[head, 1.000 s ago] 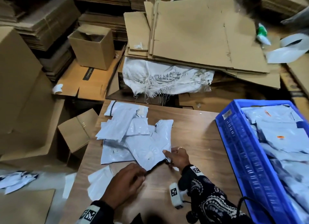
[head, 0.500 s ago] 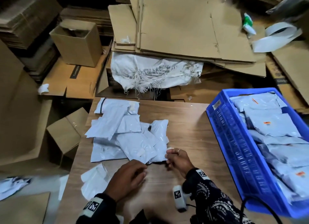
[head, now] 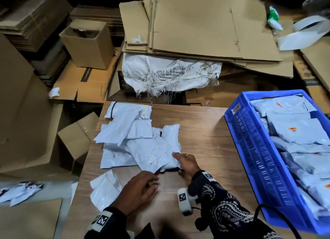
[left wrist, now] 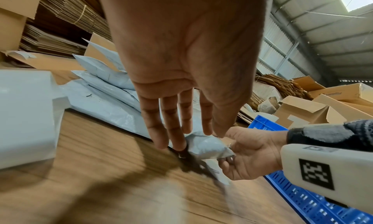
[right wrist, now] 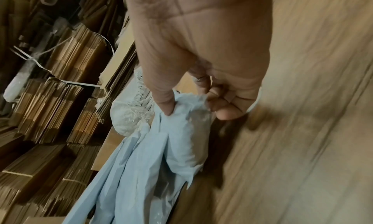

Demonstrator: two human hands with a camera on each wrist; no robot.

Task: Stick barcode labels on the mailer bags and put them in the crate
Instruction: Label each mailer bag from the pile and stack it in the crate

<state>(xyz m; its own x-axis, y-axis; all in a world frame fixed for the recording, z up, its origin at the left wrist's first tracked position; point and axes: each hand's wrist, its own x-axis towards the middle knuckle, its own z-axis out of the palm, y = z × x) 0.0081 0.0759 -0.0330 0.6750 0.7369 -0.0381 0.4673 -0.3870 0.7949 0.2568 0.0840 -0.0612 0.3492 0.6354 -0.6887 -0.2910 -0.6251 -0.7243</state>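
Head view looks down on the table; both wrist views sit close above it.

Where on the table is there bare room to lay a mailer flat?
Bare wood lies between the mailer pile and the blue crate, and near the front edge between both hands. The table's left half is crowded with mailers.

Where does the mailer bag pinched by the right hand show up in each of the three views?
Head: mailer bag at lower centre, at the near edge of the pile, under the right hand.
Left wrist: right of centre, low, between the left hand and the right hand.
Right wrist: centre, hanging below thumb and fingers.
Shared landmark: the wooden table, visible in all three views.
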